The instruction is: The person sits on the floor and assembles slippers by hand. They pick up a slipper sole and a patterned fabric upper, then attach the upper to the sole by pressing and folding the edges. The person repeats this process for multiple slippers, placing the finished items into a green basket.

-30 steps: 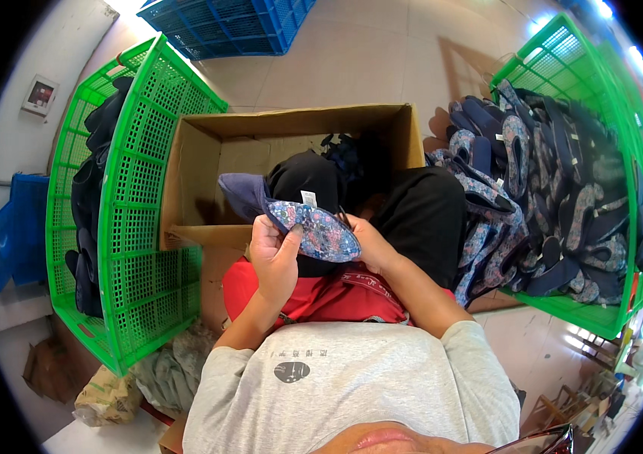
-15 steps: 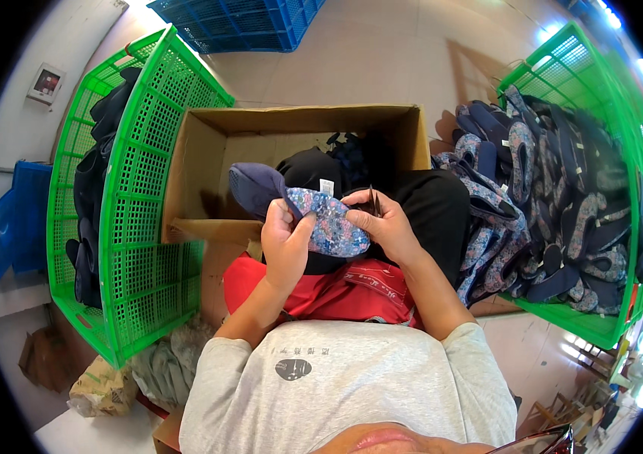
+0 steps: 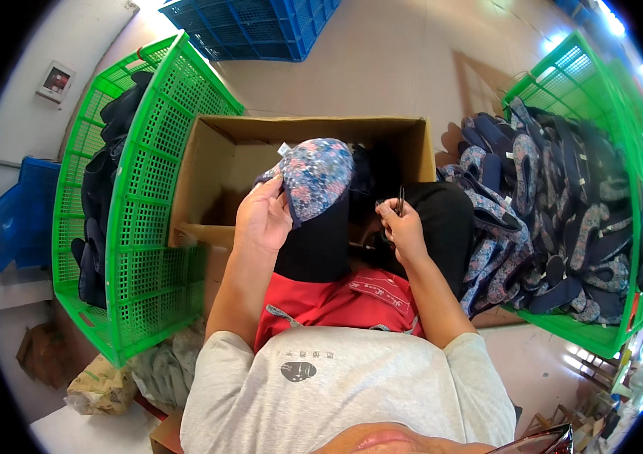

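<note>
My left hand (image 3: 264,216) holds up a blue and pink floral fabric slipper (image 3: 317,178) by its lower left edge, with fingers closed on it. A small white tag (image 3: 283,150) sticks out at the slipper's upper left. The slipper is raised over my black-clad knee and the cardboard box (image 3: 204,170). Apart from it, above my other knee, my right hand (image 3: 404,229) is closed around small dark thread snips (image 3: 401,198) with their points upward. Part of the snips is hidden by my fingers.
A green crate (image 3: 140,227) with dark pieces stands at the left. To the right, another green crate (image 3: 628,303) is heaped with floral and navy slippers (image 3: 556,204). A blue crate (image 3: 261,30) is at the far side. Red cloth (image 3: 321,303) covers my lap.
My left hand has lifted the slipper up and turned it. My right hand has let go of the slipper and drawn away to the right, keeping the thread snips.
</note>
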Demonstrator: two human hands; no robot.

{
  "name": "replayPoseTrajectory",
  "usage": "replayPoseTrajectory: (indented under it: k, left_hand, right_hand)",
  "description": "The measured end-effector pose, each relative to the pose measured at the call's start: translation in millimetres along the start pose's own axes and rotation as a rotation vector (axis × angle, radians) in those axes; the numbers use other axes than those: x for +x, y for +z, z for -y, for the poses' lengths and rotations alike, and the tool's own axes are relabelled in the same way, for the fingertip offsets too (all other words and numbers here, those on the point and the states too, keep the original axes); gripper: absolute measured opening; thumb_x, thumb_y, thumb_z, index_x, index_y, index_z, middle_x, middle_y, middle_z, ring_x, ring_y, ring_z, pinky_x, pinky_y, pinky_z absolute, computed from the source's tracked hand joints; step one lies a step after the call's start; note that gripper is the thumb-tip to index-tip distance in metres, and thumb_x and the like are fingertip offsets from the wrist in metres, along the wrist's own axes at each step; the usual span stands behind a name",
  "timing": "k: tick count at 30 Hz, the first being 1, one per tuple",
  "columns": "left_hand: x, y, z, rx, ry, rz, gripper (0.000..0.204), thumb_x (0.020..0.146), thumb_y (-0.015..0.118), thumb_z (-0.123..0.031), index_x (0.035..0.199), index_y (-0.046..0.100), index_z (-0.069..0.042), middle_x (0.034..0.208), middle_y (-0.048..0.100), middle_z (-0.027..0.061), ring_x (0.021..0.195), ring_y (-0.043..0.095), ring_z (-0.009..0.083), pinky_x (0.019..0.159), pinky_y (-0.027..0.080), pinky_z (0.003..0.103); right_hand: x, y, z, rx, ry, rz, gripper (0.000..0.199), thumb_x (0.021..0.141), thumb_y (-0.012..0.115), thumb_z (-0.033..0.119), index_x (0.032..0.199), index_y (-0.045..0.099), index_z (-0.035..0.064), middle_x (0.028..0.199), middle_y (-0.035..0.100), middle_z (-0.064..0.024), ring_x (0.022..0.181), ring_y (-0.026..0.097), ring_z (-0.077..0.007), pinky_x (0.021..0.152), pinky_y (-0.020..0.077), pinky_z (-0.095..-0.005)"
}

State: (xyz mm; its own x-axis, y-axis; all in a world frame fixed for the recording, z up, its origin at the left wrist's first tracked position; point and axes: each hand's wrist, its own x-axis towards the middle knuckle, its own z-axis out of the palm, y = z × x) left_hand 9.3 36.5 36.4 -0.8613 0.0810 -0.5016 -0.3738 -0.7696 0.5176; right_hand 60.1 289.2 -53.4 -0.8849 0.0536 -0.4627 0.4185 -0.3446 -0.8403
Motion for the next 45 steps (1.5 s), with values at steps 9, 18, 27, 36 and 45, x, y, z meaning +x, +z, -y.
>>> replayPoseTrajectory:
  k: [9,18,27,36,45]
  left_hand:
    - [20.0,-34.0,-26.6,-0.388,-0.217,0.078,0.031,0.106,0.038,-0.012,0.122,0.056,0.007,0.119,0.066,0.0189,0.109,0.065,0.0292,0.101,0.052,0.042]
    - [-52.5,9.6,-16.4,-0.122,0.098,0.035,0.035,0.097,0.044,-0.001,0.130,0.045,0.012,0.129,0.055,0.0198,0.121,0.055,0.0291,0.110,0.044,0.040]
    - [-85.9,2.1,20.1,-0.339,0.052,-0.037,0.037,0.095,0.049,0.002,0.130,0.041,0.011,0.132,0.047,0.0176,0.129,0.045,0.0271,0.117,0.034,0.038]
    - [-66.3,1.3,40.3,-0.264,0.003,-0.057,0.038,0.092,0.055,0.001,0.127,0.043,0.012,0.135,0.045,0.0202,0.133,0.042,0.0293,0.120,0.029,0.040]
    - [-114.2,11.8,28.9,0.359,-0.059,0.235,0.023,0.092,0.057,-0.003,0.115,0.055,0.001,0.127,0.057,0.0150,0.121,0.054,0.0293,0.105,0.045,0.041]
  right_hand:
    - [1.4,7.7,-14.2,-0.059,0.014,0.050,0.012,0.095,0.067,0.019,0.092,0.062,0.0091,0.069,0.051,0.0044,0.051,0.038,-0.0012,0.043,0.0263,-0.0168]
    - [-17.7,13.2,4.6,0.132,-0.052,0.352,0.020,0.092,0.073,0.019,0.105,0.062,0.0076,0.089,0.065,0.0003,0.073,0.053,-0.0026,0.064,0.0420,-0.0174]
    - [-30.1,28.0,6.4,0.059,-0.261,0.413,0.034,0.097,0.066,0.026,0.122,0.055,0.0057,0.104,0.065,-0.0039,0.084,0.060,-0.0061,0.073,0.0483,-0.0207]
    - [-10.1,20.7,-6.1,-0.141,-0.361,0.176,0.022,0.104,0.055,0.027,0.095,0.054,0.0070,0.077,0.050,0.0042,0.064,0.046,-0.0039,0.056,0.0382,-0.0204]
    - [-6.1,22.0,-15.3,0.134,-0.214,0.164,0.020,0.103,0.056,0.026,0.094,0.054,0.0085,0.075,0.055,0.0024,0.060,0.052,-0.0054,0.054,0.0424,-0.0210]
